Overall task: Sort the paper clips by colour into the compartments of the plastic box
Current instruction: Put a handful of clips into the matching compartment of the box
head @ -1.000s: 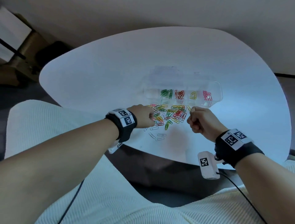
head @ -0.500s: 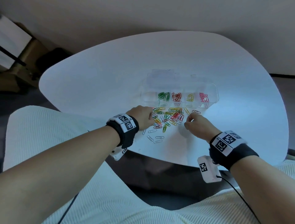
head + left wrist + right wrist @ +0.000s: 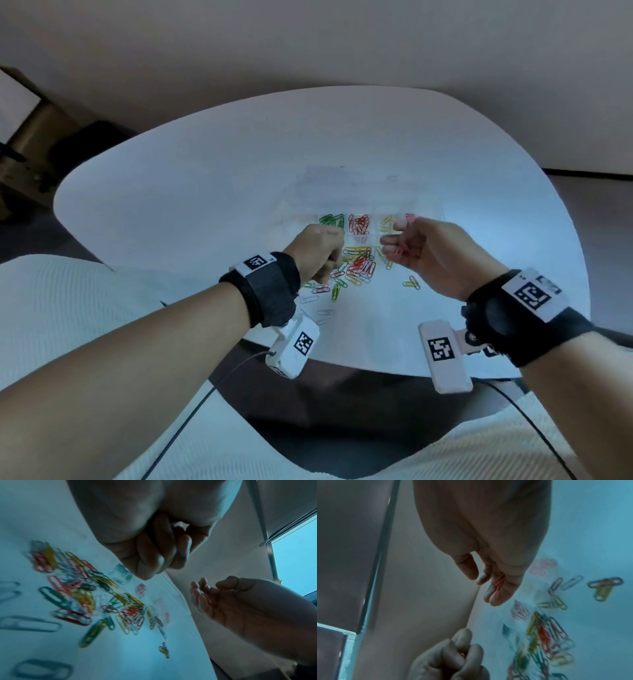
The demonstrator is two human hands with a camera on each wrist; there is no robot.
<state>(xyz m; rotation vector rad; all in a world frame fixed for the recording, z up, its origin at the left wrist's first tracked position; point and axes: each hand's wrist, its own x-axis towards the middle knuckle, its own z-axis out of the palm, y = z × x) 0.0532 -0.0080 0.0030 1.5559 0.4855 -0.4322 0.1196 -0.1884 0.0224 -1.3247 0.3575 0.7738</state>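
Note:
A clear plastic box (image 3: pixel 428 209) lies on the white table (image 3: pixel 205 192), with green (image 3: pixel 332 221), red (image 3: pixel 358 224), yellow (image 3: pixel 387 222) and pink clips (image 3: pixel 410 217) in separate compartments. In front of it is a mixed pile of paper clips (image 3: pixel 356 267) (image 3: pixel 82 597) (image 3: pixel 544 632). My left hand (image 3: pixel 320 251) (image 3: pixel 154 561) (image 3: pixel 458 650) hovers curled over the pile's left edge, and a reddish bit shows between its fingertips in the right wrist view. My right hand (image 3: pixel 394 236) (image 3: pixel 205 588) (image 3: pixel 481 582) is turned palm up near the box's yellow and pink compartments. Pink-red clips (image 3: pixel 400 254) (image 3: pixel 498 585) lie on its loosely cupped fingers.
Several silver clips (image 3: pixel 318 308) lie near the table's front edge below my left wrist. A small yellow-and-blue linked pair (image 3: pixel 411 282) lies right of the pile. The box's open lid (image 3: pixel 335 178) lies behind it. Dark furniture (image 3: pixel 30 147) stands far left.
My right hand has risen from the table, turned palm up and opened, showing pink-red clips near the box. My left hand has lifted off the pile, still curled.

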